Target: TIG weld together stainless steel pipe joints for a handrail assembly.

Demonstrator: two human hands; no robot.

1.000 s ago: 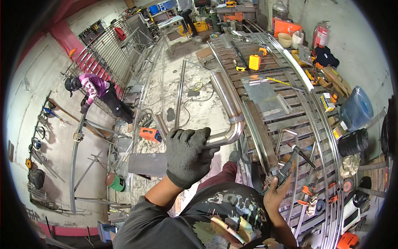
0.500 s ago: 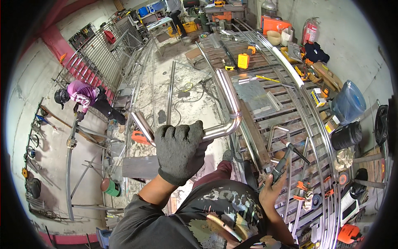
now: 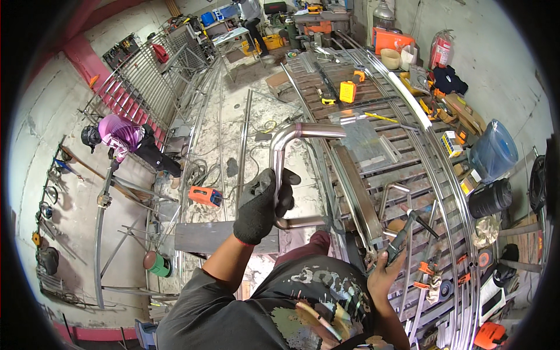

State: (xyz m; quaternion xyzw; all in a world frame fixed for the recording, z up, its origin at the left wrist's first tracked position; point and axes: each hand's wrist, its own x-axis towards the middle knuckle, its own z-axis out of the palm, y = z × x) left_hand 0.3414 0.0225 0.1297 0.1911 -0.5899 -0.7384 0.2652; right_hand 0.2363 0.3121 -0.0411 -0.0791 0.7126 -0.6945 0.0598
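Tube [image 3: 278, 160] in closed left fingers [image 3: 285, 199], bends [image 3: 283, 136] above and below, tool [image 3: 398, 242] in right fingers [image 3: 382, 261]

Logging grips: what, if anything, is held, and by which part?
The gloved left hand grips a shiny U-shaped metal tube by its straight middle section. The bare right hand holds a grey and black torch-like tool by its near end.

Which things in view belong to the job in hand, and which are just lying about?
In the job:
- bent metal pipe, in the left hand's grip
- torch, in the right hand

Apparently just lying about:
- orange box
- green can
- blue bin
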